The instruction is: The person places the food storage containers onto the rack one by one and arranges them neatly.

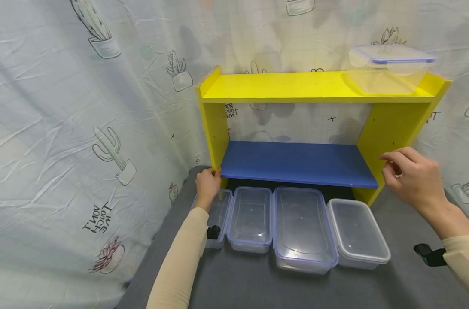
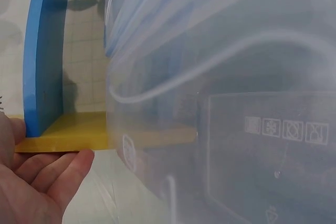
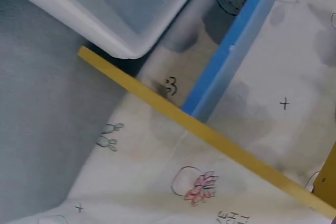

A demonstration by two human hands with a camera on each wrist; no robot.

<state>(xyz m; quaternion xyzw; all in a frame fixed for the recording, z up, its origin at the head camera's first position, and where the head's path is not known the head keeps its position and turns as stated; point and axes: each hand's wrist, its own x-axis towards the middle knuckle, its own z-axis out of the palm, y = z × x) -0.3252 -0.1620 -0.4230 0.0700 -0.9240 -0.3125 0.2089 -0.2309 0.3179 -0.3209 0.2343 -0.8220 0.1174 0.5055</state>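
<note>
One two-tier shelf unit (image 1: 296,161), apparently stood on the grey surface (image 1: 250,287), is judged stiff and fairly light, best held by both side panels (image 1: 389,124). The left panel (image 1: 215,133) is gripped by the left hand (image 1: 207,187); nothing is held by the loosely curled right hand (image 1: 416,179).

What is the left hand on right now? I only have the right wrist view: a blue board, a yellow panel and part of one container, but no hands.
Observer: The left hand grips the front edge of the left yellow side panel, near where it meets the blue board.
Operator: And the right hand, is it holding anything?
Observer: Nothing shows in it in the head view.
Operator: Is anything up on the yellow top board?
Observer: Yes, a clear container sits at its right end.
</note>
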